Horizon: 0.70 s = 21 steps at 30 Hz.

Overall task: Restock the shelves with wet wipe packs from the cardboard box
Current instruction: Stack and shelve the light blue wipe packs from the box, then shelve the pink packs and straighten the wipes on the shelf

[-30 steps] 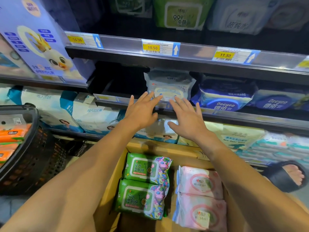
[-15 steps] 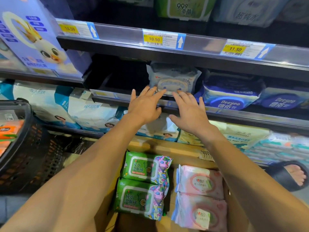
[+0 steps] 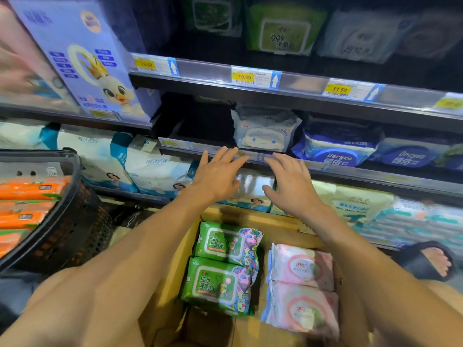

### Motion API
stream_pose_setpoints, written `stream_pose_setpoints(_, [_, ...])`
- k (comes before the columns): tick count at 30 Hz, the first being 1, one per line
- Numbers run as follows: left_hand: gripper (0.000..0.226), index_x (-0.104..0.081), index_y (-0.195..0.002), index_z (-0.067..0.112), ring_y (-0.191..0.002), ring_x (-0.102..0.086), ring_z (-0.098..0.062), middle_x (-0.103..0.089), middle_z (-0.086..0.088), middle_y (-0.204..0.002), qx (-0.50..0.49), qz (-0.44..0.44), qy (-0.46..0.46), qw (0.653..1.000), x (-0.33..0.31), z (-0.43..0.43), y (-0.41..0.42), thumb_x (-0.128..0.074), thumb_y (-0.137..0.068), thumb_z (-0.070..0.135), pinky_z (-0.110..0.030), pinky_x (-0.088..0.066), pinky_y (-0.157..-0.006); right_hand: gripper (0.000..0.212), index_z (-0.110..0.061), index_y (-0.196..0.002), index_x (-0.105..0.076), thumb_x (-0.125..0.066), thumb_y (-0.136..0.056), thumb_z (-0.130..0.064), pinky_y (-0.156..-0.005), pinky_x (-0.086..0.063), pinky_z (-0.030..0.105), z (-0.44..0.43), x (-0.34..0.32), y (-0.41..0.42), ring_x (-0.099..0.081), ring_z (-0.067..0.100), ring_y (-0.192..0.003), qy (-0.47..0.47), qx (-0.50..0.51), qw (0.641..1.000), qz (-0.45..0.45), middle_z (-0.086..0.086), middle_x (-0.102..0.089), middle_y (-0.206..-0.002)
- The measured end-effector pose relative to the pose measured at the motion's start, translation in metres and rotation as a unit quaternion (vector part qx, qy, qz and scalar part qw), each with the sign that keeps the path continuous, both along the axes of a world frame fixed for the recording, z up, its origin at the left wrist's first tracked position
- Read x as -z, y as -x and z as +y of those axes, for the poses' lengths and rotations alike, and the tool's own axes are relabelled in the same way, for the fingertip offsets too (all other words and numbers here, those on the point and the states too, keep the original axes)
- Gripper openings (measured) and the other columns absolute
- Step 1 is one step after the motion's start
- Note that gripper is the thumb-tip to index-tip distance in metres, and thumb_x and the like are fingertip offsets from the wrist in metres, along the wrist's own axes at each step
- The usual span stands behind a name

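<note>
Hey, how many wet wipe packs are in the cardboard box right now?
4 showing in the cardboard box: far green pack and near green pack on the left, far pink pack and near pink pack on the right. More may be hidden underneath.

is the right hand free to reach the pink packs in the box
Probably yes: the right hand is open and empty, and the pink packs lie uncovered in the cardboard box below.

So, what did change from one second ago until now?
The left hand and right hand slid slightly back from the white pack toward the shelf edge, open and empty. Nothing was taken or let go. The green packs and pink packs in the box stayed.
</note>
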State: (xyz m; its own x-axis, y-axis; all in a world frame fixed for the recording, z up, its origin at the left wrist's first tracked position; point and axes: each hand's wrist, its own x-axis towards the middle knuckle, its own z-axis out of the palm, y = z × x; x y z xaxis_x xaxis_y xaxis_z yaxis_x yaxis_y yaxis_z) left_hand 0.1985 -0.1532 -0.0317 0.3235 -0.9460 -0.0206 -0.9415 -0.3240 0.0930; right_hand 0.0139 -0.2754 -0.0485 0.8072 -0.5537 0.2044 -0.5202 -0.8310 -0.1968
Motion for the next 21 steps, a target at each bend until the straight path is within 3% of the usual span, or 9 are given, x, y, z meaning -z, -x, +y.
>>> stream_pose_setpoints(7, [0.071,-0.02,-0.163,0.035,-0.16,-0.004,-0.02,-0.011,0.004,-0.173,0.023,-0.01,-0.016,1.0,0.003,0.069,0.026,-0.055,-0.101,0.031,-0.059,-0.002,-0.126,0.065,-0.025,-0.153,-0.044,-0.065,-0.093,-0.041,-0.123,-0.02,0.053,0.048,-0.008,0.027,-0.03,0.024,-0.151,-0.044,0.008,0.999,0.009,0.002,-0.038,-0.161])
stream_pose_setpoints(13, [0.071,-0.018,-0.162,0.036,-0.16,-0.005,-0.021,-0.01,0.005,-0.173,0.016,0.039,-0.044,0.998,0.025,0.134,0.056,-0.055,-0.101,0.032,-0.055,-0.003,-0.127,0.069,-0.026,-0.157,-0.038,-0.064,-0.095,-0.046,-0.122,-0.022,0.048,0.095,0.002,0.057,-0.032,0.03,-0.149,-0.098,0.0,0.993,0.057,0.002,-0.032,-0.164])
stream_pose_setpoints(18, [0.075,-0.019,-0.163,0.032,-0.158,-0.015,-0.025,-0.014,0.001,-0.172,-0.036,0.167,-0.068,0.983,0.054,0.174,0.067,-0.059,-0.1,0.033,-0.044,-0.022,-0.125,0.075,-0.025,-0.157,-0.037,-0.058,-0.091,-0.053,-0.12,-0.03,0.047,0.124,0.032,0.073,-0.034,0.028,-0.149,-0.17,0.013,0.981,0.088,0.003,-0.035,-0.163])
stream_pose_setpoints(21, [0.075,-0.021,-0.162,0.028,-0.153,-0.027,-0.024,-0.023,-0.001,-0.168,-0.115,0.299,-0.053,0.946,0.066,0.185,0.073,-0.063,-0.1,0.028,-0.037,-0.029,-0.121,0.079,-0.022,-0.16,-0.032,-0.067,-0.093,-0.047,-0.118,-0.032,0.042,0.138,0.054,0.08,-0.034,0.027,-0.148,-0.23,0.018,0.966,0.115,0.004,-0.035,-0.162])
